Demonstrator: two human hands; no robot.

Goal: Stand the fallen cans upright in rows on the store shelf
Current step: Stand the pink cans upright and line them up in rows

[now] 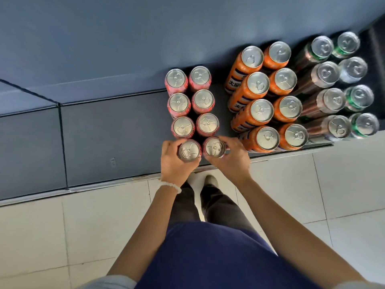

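Several short red cans stand upright in two rows on the dark shelf [116,138], seen from above. My left hand [174,163] grips the front-left red can [189,150] around its side. My right hand [231,158] grips the front-right red can [215,147] the same way. Both cans stand upright at the shelf's front edge, touching each other, right behind the other red cans [205,101]. No fallen can is in view.
Tall orange cans [260,110] stand in two rows to the right, then brown cans [333,101] and green cans [359,97] further right. The shelf surface left of the red cans is bare. White floor tiles [83,226] and my legs lie below.
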